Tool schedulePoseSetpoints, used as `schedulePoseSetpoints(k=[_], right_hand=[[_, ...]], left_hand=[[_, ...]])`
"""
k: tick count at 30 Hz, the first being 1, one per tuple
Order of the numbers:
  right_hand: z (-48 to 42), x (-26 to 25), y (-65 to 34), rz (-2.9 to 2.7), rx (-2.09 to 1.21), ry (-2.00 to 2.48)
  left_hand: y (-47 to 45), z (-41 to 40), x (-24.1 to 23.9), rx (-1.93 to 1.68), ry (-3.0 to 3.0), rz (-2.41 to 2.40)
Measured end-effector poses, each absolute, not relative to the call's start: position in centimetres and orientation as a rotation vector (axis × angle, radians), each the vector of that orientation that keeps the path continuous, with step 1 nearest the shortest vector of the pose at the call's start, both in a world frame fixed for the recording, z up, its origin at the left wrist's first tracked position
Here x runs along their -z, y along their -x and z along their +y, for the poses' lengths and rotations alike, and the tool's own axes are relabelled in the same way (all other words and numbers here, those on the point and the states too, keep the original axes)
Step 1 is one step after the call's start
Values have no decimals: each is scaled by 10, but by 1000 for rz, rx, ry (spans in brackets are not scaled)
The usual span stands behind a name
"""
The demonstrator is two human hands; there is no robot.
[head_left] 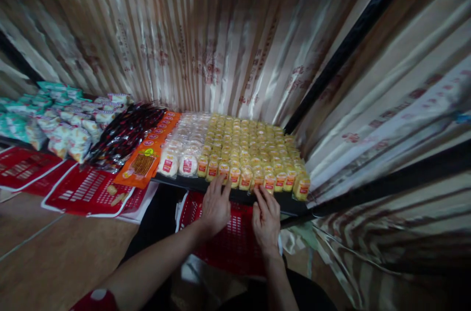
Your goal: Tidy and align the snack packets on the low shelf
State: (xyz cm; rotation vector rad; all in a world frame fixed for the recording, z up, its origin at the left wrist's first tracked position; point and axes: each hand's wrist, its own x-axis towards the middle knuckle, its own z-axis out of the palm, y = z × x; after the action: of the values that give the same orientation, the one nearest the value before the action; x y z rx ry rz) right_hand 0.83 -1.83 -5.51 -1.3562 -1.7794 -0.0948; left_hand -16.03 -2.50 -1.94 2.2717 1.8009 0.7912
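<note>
Striped curtain (pixel 206 31) behind, dark shelf (pixel 235 195) below w/ rows of yellow snack packs (pixel 250 149) filling its right part, white round packs (pixel 184 154) and orange packs (pixel 145 161) to their left. Red basket (pixel 228 242) under shelf edge. Left hand (pixel 216 205) and right hand (pixel 265 220) both flat, fingers apart, fingertips touching front row of yellow packs, gripping nothing.
</note>
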Motion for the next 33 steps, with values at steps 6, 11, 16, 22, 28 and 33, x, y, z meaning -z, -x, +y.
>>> schedulePoseSetpoints(k=[6, 11, 16, 22, 28, 33], right_hand=[[-26, 62, 10, -1876, 46, 1431], [-31, 62, 21, -1860, 65, 1463], [-29, 64, 33, -1948, 26, 1460], [-26, 60, 38, -1909, 31, 1428], [-27, 59, 21, -1730, 212, 1506], [-22, 71, 9, -1769, 248, 1584]], left_hand=[[177, -12, 18, -727, -2283, 1788], [178, -16, 16, -747, -2345, 1711], [171, -16, 21, -622, -2414, 1519], [170, -14, 18, -646, -2419, 1549], [197, -22, 20, -829, -2227, 1883], [198, -22, 25, -764, -2175, 1866]])
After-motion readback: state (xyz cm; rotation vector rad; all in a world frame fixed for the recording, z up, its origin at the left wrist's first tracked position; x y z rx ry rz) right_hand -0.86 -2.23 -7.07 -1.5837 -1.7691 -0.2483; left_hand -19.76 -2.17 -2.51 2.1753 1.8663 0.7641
